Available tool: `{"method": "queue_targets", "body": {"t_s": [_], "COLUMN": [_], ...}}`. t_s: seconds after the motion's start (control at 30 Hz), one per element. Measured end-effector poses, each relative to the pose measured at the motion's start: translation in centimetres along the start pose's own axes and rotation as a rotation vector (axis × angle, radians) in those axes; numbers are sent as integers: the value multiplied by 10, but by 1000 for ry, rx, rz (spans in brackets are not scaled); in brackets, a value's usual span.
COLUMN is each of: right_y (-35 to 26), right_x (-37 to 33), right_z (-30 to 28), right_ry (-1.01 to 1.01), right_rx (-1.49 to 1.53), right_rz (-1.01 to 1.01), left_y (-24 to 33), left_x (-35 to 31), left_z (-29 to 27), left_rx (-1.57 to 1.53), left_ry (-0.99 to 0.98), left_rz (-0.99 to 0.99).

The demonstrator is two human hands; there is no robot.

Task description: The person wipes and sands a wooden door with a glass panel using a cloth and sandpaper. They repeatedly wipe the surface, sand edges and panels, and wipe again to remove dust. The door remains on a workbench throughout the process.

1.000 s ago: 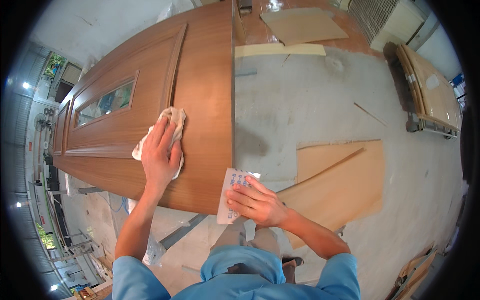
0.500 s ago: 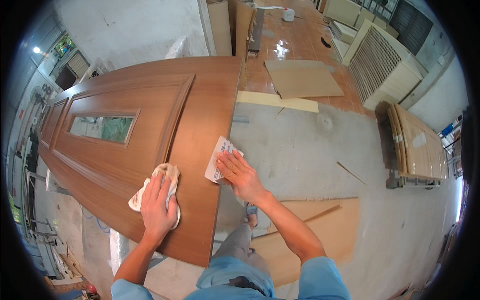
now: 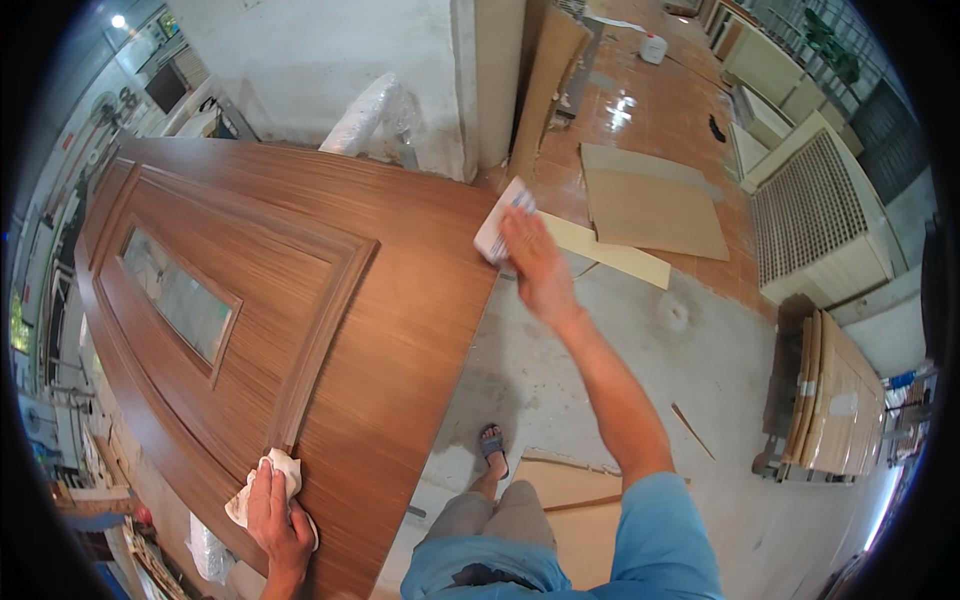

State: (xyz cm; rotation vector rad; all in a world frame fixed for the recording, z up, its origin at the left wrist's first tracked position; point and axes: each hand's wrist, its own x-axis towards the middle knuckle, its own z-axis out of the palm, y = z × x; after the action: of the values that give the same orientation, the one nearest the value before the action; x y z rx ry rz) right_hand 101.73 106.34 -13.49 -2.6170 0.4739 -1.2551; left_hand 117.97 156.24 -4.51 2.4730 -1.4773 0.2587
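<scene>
A crumpled white cloth [image 3: 289, 473] lies on the brown panelled wooden door [image 3: 395, 320], with flat tan cardboard [image 3: 655, 212] right of the door.

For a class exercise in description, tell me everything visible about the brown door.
The door has brown, wood-like grain and a soft sheen. Raised moulding borders its panels; one holds a narrow glass pane. It lies flat, stretching away to the left; its supports are mostly hidden. The left hand rests on a white cloth by the moulding's near corner, and the right hand holds a white sheet at the door's far right corner.
</scene>
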Motion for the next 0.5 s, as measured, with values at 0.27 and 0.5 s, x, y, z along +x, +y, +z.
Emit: {"method": "queue_targets", "body": {"t_s": [0.27,0.5], "right_y": [19,-27], "right_x": [-23,-101], "right_z": [18,45], "right_ry": [-13,46], "right_rx": [-26,217], "right_rz": [-30,-401], "left_y": [3,42], "left_x": [9,36], "left_z": [20,80], "left_rx": [9,270], "left_ry": [260,511], "left_rz": [-143,-687]}}
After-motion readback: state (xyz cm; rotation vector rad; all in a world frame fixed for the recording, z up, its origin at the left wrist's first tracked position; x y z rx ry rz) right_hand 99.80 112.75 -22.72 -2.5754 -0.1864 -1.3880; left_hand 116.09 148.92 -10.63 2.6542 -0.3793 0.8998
